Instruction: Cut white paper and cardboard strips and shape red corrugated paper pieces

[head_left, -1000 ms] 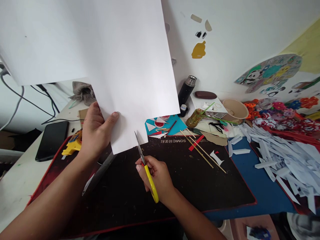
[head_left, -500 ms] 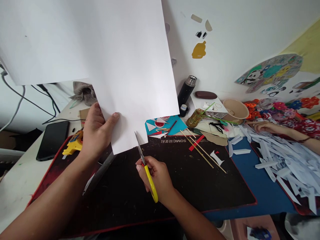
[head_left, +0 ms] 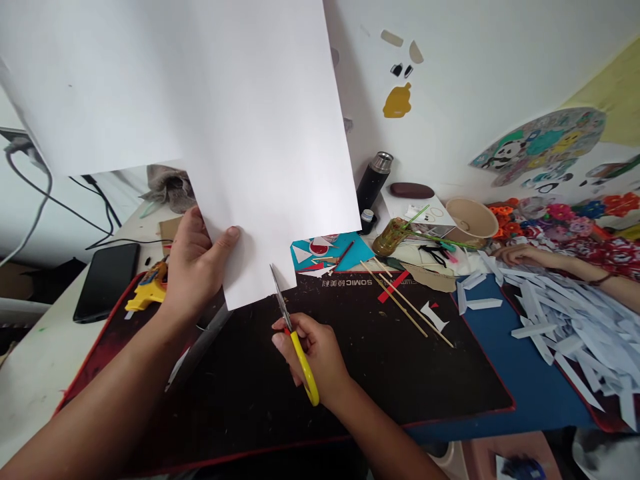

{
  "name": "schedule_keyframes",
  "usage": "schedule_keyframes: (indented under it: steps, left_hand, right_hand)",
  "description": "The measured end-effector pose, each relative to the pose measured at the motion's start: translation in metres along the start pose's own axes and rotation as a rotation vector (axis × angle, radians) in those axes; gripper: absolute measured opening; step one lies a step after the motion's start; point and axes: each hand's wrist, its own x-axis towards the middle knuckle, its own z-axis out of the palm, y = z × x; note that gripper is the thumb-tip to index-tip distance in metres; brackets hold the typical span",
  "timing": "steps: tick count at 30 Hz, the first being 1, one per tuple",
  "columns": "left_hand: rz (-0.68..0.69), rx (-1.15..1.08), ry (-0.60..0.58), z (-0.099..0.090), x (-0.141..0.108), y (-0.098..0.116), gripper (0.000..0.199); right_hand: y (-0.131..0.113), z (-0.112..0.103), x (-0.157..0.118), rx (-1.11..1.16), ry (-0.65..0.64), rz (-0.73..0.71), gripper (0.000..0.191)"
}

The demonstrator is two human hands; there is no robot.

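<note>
Lettering (head_left: 367, 282), seemingly "SOMIC", on black mat (head_left: 400, 373), left hand (head_left: 197, 267) tight on paper (head_left: 265, 147), right hand (head_left: 320, 350) around scissors (head_left: 302, 360)

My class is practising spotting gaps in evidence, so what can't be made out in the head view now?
All in the head view:
White sheet: upper end cut off by the top edge.
Left hand: fingertips, except the thumb's, hidden behind the sheet.
Scissors: handles partly covered by the right hand.
Other person's arm: remainder cut off by the right edge.
</note>
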Motion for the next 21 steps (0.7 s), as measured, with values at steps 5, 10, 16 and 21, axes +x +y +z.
schedule_keyframes:
  steps: [5,10,16,21]
  left_hand:
    - [-0.011,-0.028,0.004,0.0015,-0.0005,0.0015,0.04]
    - [-0.015,-0.028,0.008,0.0022,-0.0013,0.0031,0.038]
    - [-0.028,-0.003,-0.017,-0.0002,-0.004,0.0013,0.038]
    - [-0.044,0.011,-0.007,0.0023,-0.0072,0.0036,0.039]
  right_hand:
    - [0.002,-0.0035,-0.0027,0.05,-0.084,0.001,0.045]
    - [-0.002,-0.0037,-0.0034,0.073,-0.104,0.022,0.052]
    - [-0.0048,-0.0044,-0.0034,0.009,-0.082,0.021,0.047]
    - [0.0014,-0.0042,-0.0053,-0.101,-0.01,0.007,0.042]
